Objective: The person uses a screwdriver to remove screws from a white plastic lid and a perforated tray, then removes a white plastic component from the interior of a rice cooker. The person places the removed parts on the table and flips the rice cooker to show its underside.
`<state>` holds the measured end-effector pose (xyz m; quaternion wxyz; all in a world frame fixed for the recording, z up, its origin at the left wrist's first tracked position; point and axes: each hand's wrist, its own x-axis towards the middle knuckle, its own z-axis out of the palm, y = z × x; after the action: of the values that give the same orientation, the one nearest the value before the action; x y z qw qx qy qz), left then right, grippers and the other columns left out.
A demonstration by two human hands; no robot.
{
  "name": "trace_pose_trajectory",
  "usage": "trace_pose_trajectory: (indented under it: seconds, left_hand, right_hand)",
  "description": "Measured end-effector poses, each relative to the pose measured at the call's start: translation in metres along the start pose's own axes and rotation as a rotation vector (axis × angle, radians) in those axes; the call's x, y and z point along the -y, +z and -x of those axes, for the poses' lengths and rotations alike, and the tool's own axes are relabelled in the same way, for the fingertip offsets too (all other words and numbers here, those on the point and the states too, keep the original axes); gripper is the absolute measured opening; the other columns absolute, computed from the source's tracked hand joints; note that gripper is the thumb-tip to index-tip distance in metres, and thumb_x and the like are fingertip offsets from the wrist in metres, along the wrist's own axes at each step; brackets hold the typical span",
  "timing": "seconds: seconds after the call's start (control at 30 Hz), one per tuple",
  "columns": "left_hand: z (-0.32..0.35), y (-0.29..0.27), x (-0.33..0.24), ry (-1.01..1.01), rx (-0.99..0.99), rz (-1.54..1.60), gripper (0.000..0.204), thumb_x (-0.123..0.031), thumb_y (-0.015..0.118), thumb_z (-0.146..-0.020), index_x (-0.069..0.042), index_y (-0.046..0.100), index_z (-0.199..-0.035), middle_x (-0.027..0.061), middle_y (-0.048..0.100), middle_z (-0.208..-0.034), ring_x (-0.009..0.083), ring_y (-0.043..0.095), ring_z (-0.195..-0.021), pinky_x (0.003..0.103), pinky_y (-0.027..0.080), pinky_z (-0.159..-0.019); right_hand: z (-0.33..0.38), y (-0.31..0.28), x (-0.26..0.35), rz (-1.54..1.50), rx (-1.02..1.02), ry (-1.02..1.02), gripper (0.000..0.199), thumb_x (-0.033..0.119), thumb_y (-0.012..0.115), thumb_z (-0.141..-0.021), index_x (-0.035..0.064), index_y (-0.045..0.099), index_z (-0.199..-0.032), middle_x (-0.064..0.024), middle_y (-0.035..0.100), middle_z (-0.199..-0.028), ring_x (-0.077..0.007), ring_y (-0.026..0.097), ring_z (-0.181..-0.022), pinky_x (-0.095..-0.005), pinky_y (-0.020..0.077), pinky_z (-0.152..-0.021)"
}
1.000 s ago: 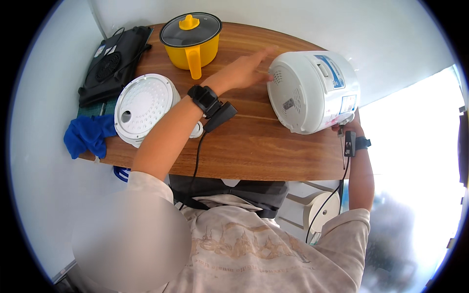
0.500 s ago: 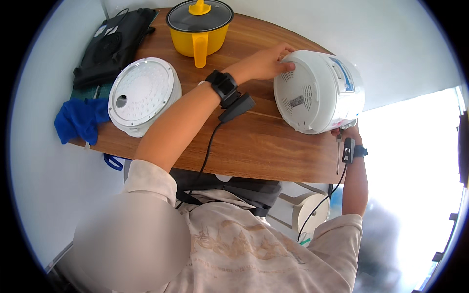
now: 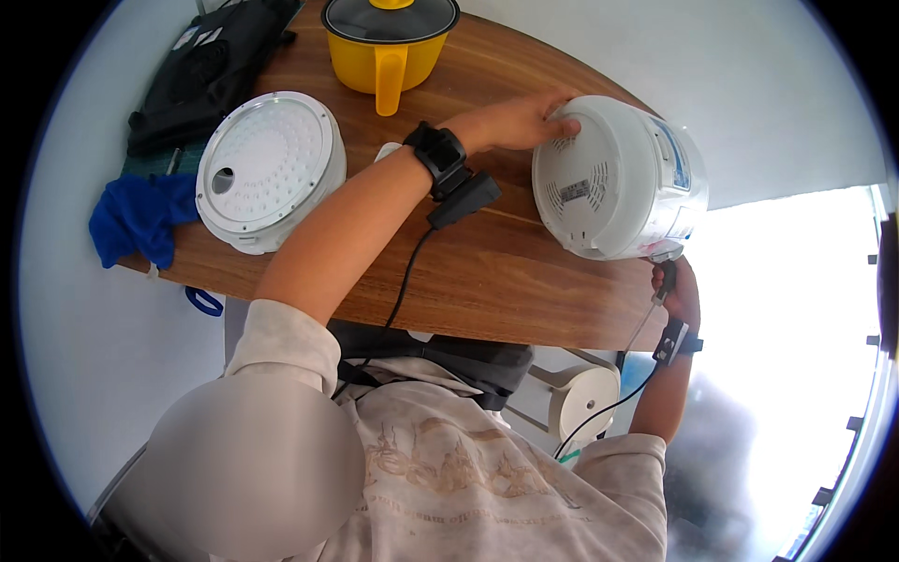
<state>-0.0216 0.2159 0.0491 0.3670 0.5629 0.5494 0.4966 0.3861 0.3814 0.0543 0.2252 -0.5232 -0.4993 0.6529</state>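
Note:
A white rice cooker body [image 3: 632,178] lies on its side on the wooden table, its vented base turned to the left. My left hand [image 3: 534,122] grips the upper edge of that base, thumb on the vented face and the other fingers partly hidden behind. Below the cooker's right end, my right hand [image 3: 686,292] is closed around the black handle of a screwdriver [image 3: 641,323]. The metal shaft points down and left, over the table's near edge. The cooker partly blocks the view just above this hand.
A round white lid-like part [image 3: 272,164] lies at left beside a blue cloth [image 3: 140,220]. Behind stand a yellow pot [image 3: 412,61] with a glass lid and a black flat device [image 3: 201,80]. Cables trail from both wrists. A white stool [image 3: 585,403] is below the table.
My right hand has drawn down and away from the cooker with the screwdriver, whose handle now shows. The cooker and my left hand have shifted slightly right in the picture.

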Motion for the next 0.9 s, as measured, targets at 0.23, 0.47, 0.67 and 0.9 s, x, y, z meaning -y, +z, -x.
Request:
trace_pose_trajectory:
  seconds: [0.23,0.47,0.67,0.9]
  left_hand:
    - [-0.009,0.007,0.027,-0.046,0.026,0.191,0.074,-0.051,0.062,-0.099,-0.012,0.034,-0.155,0.0212,0.052,-0.146,0.0332,0.048,-0.138,0.047,0.04,-0.112]
    - [0.001,0.012,0.014,-0.015,-0.018,0.207,0.073,-0.049,0.064,-0.099,-0.01,0.035,-0.153,0.0212,0.054,-0.145,0.0343,0.05,-0.136,0.045,0.042,-0.111]
    - [0.019,0.008,0.0,-0.012,-0.127,0.098,0.071,-0.049,0.067,-0.096,-0.011,0.041,-0.151,0.0198,0.058,-0.139,0.0325,0.055,-0.13,0.045,0.049,-0.103]
    - [0.043,-0.014,-0.043,0.051,-0.309,-0.317,0.074,-0.061,0.059,-0.096,-0.011,0.046,-0.148,0.0244,0.068,-0.119,0.0357,0.07,-0.107,0.045,0.057,-0.087]
  right_hand:
    - [0.05,0.037,0.014,0.178,0.146,-0.196,0.047,0.031,0.056,-0.102,-0.0001,0.051,-0.137,-0.023,0.069,-0.12,-0.0086,0.056,-0.058,-0.0223,0.0488,-0.054]
    - [0.051,0.053,0.021,0.354,0.122,-0.242,0.055,0.046,0.057,-0.103,0.0012,0.051,-0.134,-0.0174,0.07,-0.12,-0.0074,0.052,-0.057,-0.0215,0.0468,-0.054]
    - [0.042,0.057,0.022,0.341,0.184,-0.244,0.046,0.045,0.056,-0.104,0.0036,0.055,-0.126,-0.0139,0.07,-0.113,-0.007,0.049,-0.057,-0.021,0.0438,-0.052]
    - [0.038,0.083,0.019,0.196,0.289,-0.176,0.038,0.04,0.052,-0.107,0.0049,0.057,-0.12,-0.0125,0.069,-0.106,-0.0071,0.048,-0.055,-0.0217,0.0412,-0.049]
